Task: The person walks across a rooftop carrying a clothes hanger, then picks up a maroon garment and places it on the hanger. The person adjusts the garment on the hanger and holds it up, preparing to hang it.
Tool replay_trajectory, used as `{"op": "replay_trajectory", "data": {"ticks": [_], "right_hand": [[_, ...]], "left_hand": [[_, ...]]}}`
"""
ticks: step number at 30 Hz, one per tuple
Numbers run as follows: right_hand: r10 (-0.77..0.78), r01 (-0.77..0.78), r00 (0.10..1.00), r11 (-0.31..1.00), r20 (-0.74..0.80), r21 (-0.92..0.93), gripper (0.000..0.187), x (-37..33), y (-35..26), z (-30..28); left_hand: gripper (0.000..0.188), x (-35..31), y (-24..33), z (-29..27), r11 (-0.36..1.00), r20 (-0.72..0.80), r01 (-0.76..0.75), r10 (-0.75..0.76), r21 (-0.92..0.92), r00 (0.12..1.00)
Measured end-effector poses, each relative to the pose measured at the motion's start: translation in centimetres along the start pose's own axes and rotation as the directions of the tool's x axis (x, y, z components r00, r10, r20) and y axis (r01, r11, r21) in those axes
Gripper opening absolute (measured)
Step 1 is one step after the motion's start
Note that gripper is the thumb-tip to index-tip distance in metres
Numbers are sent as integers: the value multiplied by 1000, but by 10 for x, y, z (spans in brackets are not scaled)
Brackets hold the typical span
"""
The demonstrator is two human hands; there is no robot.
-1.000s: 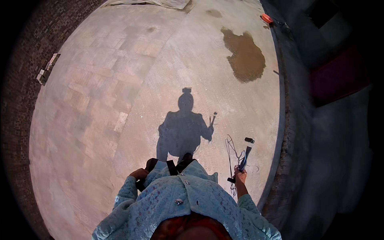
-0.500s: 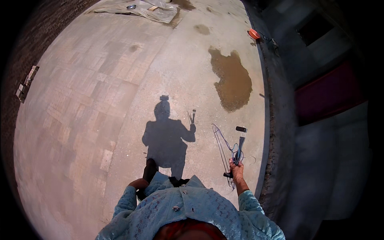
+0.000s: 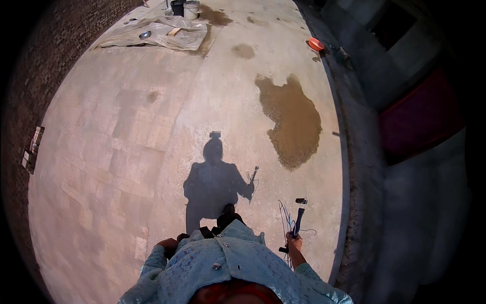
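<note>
My right hand, low on the right, is closed round a dark-handled tool. The tool has a slim blue-black grip and a small black block at its upper end, on a pale metal part; its exact kind is unclear. Thin bluish wire hangers are bunched in the same grasp, their loops sticking out on both sides. My left hand hangs low on the left beside my light blue lace top; its fingers are mostly hidden. One dark shoe shows ahead of the top.
Wet brown patch on the concrete ahead right. Orange basin by the right-hand kerb. Plastic sheet with a metal bowl at far left, buckets behind it. Brick wall left; purple-red cloth right.
The view has tilted up, bringing the buckets into sight. A step has been taken, with the other foot now forward. The right hand, still holding the tool and hangers, sits lower in view.
</note>
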State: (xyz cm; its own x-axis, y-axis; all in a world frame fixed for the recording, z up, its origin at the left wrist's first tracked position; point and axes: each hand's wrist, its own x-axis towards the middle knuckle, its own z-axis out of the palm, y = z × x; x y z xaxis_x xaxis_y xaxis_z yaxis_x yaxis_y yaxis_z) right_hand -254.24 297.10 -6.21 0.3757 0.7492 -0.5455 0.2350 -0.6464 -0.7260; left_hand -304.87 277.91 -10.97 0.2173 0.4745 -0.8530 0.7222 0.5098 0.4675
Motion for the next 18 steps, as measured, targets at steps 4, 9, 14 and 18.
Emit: {"op": "replay_trajectory", "data": {"ticks": [4, 9, 14, 18], "right_hand": [[-113, 104, 979, 993, 167, 64, 12, 88, -85, 82], [-267, 246, 914, 963, 306, 108, 14, 132, -222, 159], [-308, 304, 865, 950, 397, 73, 16, 164, -324, 227], [-244, 247, 922, 969, 302, 30, 17, 184, -360, 235]], "left_hand": [[32, 40, -7, -70, 998, -122, 23, -31, -64, 992], [30, 76, 28, -152, 995, -67, -8, 1, -103, 998], [27, 135, 41, -223, 979, -99, -122, 106, -166, 989], [24, 180, 56, -304, 983, -56, -140, 134, -119, 989]]}}
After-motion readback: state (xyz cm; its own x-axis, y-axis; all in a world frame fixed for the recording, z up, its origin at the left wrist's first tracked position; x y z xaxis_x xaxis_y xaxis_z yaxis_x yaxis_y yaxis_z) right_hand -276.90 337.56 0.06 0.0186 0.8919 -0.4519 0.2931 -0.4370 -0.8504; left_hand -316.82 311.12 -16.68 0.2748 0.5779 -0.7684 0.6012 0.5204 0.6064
